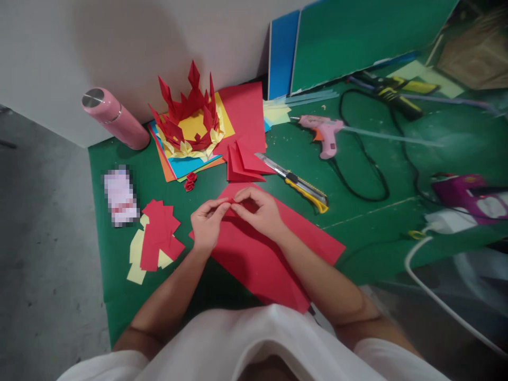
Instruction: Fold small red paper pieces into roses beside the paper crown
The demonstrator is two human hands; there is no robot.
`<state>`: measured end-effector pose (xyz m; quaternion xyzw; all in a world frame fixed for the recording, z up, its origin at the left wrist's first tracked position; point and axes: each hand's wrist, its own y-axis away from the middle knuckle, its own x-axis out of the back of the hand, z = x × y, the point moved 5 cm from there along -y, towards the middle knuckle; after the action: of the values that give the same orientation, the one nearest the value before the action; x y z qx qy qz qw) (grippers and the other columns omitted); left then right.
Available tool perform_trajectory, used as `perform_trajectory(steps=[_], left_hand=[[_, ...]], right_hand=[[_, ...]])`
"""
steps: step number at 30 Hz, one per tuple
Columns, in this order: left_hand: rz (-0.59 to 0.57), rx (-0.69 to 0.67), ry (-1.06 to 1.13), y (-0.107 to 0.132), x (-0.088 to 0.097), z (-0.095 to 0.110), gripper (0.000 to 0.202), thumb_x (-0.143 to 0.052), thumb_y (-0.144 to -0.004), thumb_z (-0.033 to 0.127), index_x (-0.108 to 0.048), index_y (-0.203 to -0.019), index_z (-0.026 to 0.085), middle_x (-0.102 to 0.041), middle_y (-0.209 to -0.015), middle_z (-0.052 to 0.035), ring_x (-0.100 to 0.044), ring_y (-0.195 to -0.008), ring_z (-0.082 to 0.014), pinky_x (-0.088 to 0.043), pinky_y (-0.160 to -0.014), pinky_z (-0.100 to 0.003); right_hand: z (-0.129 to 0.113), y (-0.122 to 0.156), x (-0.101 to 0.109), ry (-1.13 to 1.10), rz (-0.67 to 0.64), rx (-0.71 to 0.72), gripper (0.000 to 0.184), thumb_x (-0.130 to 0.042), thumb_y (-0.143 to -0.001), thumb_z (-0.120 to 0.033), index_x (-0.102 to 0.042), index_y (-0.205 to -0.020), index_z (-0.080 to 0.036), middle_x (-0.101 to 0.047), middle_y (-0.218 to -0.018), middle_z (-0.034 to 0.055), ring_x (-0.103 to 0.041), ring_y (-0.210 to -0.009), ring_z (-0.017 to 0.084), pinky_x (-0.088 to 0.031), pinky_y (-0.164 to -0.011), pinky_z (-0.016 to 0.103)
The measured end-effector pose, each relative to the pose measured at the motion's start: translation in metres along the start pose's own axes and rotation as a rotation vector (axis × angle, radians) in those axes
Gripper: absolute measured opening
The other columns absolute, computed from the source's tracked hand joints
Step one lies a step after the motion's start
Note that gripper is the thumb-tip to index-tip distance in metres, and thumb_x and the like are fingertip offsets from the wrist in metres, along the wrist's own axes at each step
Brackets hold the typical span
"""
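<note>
My left hand (207,221) and my right hand (260,210) meet fingertip to fingertip, pinching a small piece of red paper (231,201) between them. Its shape is mostly covered by the fingers. Both hands are over a large red paper sheet (273,270) lying flat on the green table. Just beyond the hands are folded red paper pieces (244,164) and a yellow-handled utility knife (301,186) with its blade extended. Two small red paper roses (190,182) lie to the left of them.
A red and yellow folded paper crown (190,121) stands on coloured sheets. Pink bottle (119,119), blurred-out phone-like object (121,196) and red and cream paper strips (159,235) are at left. A pink glue gun (325,132), its black cord and a white power strip (450,219) occupy the right.
</note>
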<state>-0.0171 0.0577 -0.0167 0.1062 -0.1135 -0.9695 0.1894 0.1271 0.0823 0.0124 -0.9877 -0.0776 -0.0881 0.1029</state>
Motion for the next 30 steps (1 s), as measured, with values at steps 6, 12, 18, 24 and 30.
perform_trajectory(steps=[6,12,18,24,30], left_hand=[[0.031,0.126,0.169,-0.001,-0.002,-0.006,0.041,-0.088,-0.05,0.044,-0.069,-0.074,0.017,-0.068,-0.069,0.0018,-0.062,-0.059,-0.0079,-0.054,-0.058,-0.02],[-0.035,0.118,0.153,-0.002,-0.007,-0.002,0.041,-0.09,-0.05,0.039,-0.066,-0.075,0.016,-0.068,-0.069,0.0026,-0.063,-0.061,-0.0059,-0.052,-0.06,-0.016],[-0.02,0.1,0.042,-0.001,-0.003,-0.003,0.041,-0.085,-0.055,0.049,-0.072,-0.076,0.016,-0.069,-0.068,0.0008,-0.061,-0.057,-0.0067,-0.053,-0.056,-0.018],[-0.009,0.067,-0.053,-0.002,0.002,-0.005,0.038,-0.083,-0.057,0.049,-0.075,-0.074,0.016,-0.071,-0.067,-0.001,-0.063,-0.057,-0.0099,-0.057,-0.058,-0.023],[-0.021,0.068,-0.089,-0.005,0.002,0.0,0.037,-0.085,-0.056,0.047,-0.076,-0.073,0.016,-0.073,-0.066,-0.002,-0.064,-0.056,-0.0107,-0.057,-0.056,-0.023]], right_hand=[[0.008,0.0,-0.003,-0.128,0.008,-0.095,0.02,-0.073,-0.079,-0.033,-0.063,-0.091,-0.021,-0.068,-0.087,0.0014,-0.065,-0.078,0.014,-0.055,-0.074,0.029],[0.012,0.0,0.002,-0.118,0.056,-0.161,0.027,-0.07,-0.08,-0.028,-0.061,-0.104,-0.023,-0.066,-0.086,0.0,-0.064,-0.078,0.014,-0.055,-0.073,0.029],[0.005,-0.001,0.004,0.018,0.066,-0.037,0.009,-0.066,-0.082,-0.024,-0.065,-0.091,-0.022,-0.071,-0.091,0.0025,-0.067,-0.085,0.017,-0.055,-0.082,0.035],[0.004,0.0,0.005,0.109,0.073,0.007,0.01,-0.065,-0.084,-0.026,-0.065,-0.093,-0.024,-0.072,-0.092,0.0026,-0.067,-0.085,0.019,-0.056,-0.082,0.036],[0.006,0.0,0.005,0.137,0.073,0.041,0.011,-0.065,-0.084,-0.026,-0.065,-0.095,-0.024,-0.072,-0.093,0.0026,-0.068,-0.085,0.018,-0.056,-0.083,0.035]])
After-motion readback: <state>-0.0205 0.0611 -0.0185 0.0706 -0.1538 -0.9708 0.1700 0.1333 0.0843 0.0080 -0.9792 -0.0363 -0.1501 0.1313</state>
